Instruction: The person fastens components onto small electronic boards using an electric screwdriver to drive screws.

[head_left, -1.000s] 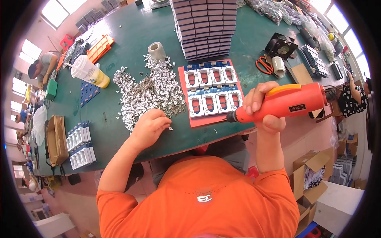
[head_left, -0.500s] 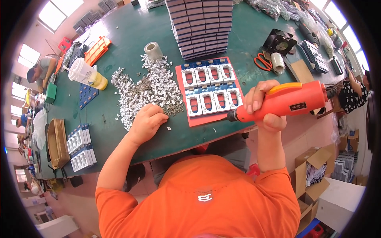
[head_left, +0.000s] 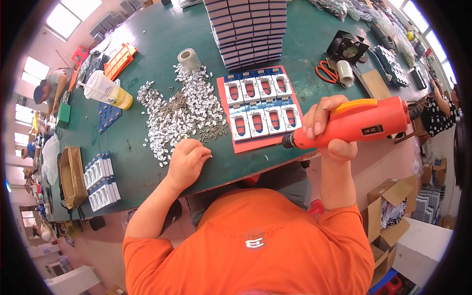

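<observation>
Near the close right corner of a red mat [head_left: 246, 148], a red power screwdriver [head_left: 366, 122] lies nearly level in the air, its tip pointing left, its body grasped by the right hand [head_left: 328, 129]. Good handling, I judge, calls for a firm wrist, the tip squared to whatever it meets, and fingers light on the yellow lever. On the mat sit blue boards with white frames [head_left: 263, 104], two rows of four. To their left, small white parts [head_left: 162, 120] and loose screws [head_left: 211, 132] spread in one heap; the left hand [head_left: 188, 160] is just below it, fingertips pinched together, though I cannot tell whether they hold anything. Small pieces would favour a light pinch. The near edge of the green table [head_left: 152, 44] runs close under both hands, so a dropped piece could roll off. Beyond the mat a tall stack [head_left: 248, 34] limits reach; rightward, green surface separates the mat from orange-handled scissors [head_left: 327, 72] and a black fan [head_left: 346, 46], giving the arm some side room.
</observation>
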A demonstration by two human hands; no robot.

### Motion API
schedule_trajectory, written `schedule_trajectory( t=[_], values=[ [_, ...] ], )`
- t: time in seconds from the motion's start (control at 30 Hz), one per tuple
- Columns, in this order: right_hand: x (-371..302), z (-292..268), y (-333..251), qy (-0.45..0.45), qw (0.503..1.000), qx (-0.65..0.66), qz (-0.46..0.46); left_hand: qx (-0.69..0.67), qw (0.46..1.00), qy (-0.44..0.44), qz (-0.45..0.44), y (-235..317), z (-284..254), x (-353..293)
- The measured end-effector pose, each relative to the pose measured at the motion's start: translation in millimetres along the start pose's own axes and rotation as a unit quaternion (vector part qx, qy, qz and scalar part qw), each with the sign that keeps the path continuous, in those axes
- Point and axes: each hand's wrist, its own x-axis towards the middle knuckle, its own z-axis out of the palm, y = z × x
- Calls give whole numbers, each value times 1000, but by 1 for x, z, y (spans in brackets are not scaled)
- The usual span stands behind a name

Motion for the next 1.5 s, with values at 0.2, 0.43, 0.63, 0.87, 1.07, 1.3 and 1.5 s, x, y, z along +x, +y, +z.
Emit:
schedule_trajectory(
  t=[0.2,0.43,0.63,0.87,1.07,1.3,1.5],
  values=[
    [-1,-1,-2,-2,1000,-5,-5,1,1000,-5,14,2,-2,-3],
    [-3,0,-2,4,1000,0,-3,-22,999,-27,17,0,-3,-5],
    [-6,-6,-3,-8,1000,-28,-8,3,999,-34,-15,6,-6,-1],
    [-3,-13,-9,7,999,-32,-13,1,997,-78,-24,15,-13,24],
    [20,-25,-17,-21,997,-52,-49,-27,999,26,-13,11,9,125],
    [43,-39,-15,7,996,-57,-72,-93,993,-11,-75,2,82,214],
    [46,-48,-17,30,996,-43,-72,-66,991,-48,-105,3,107,227]
  ],
)
